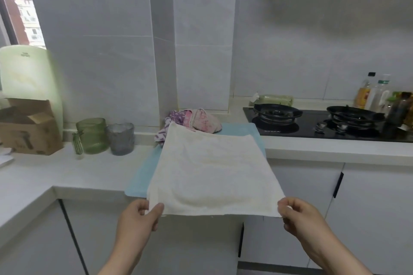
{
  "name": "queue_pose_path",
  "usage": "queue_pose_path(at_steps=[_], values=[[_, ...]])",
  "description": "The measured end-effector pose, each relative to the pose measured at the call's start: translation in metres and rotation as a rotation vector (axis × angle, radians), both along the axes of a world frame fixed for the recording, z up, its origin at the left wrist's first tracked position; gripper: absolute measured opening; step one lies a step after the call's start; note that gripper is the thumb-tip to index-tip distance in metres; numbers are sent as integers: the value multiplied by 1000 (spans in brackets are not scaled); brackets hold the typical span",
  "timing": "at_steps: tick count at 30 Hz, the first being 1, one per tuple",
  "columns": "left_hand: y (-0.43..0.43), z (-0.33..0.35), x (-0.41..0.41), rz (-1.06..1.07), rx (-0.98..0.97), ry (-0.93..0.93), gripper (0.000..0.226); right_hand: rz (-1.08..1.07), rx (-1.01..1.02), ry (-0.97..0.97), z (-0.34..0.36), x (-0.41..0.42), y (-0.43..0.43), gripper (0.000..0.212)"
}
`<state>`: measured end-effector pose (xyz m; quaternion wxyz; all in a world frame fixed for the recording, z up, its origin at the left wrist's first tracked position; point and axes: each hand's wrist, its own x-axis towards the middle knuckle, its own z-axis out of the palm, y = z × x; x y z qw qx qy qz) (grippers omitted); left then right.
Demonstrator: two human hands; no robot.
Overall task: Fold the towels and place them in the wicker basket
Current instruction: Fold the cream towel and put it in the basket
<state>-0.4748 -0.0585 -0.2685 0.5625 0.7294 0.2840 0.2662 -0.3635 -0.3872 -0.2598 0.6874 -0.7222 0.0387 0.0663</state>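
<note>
A cream-white towel (212,169) lies spread flat over a light blue cloth (143,174) on the white counter, with its near edge hanging past the counter's front. My left hand (138,214) pinches the near left corner. My right hand (299,214) pinches the near right corner. Behind the white towel, against the wall, sits a crumpled heap of pink and purple patterned towels (194,119). No wicker basket is in view.
A green glass jar (92,135), a grey glass jar (120,138) and a small green bottle (78,143) stand left of the towels. A cardboard box (26,127) is at far left. A black gas hob (324,123) and bottles (377,96) lie to the right.
</note>
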Motion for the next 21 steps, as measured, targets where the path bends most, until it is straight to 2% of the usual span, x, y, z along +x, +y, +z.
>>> queue_pose_path(at_steps=[2,5,9,14,17,19,21], values=[[3,1,4,-16,-74,-10,17,2,71,43,4,1,0,13],[6,8,6,-72,-284,-59,13,1,121,48,11,1,-3,17],[13,15,0,-106,-389,-123,17,20,125,-13,16,-1,-7,16],[21,31,-5,-146,-399,-249,17,136,162,-53,28,-1,-14,36],[26,48,-7,-251,-447,-293,23,160,30,-183,40,-2,-17,38],[29,57,-10,-300,-379,-288,37,117,-48,-249,48,-3,-17,33],[30,63,-13,-286,-216,-262,46,73,-98,-290,56,-4,-17,30]])
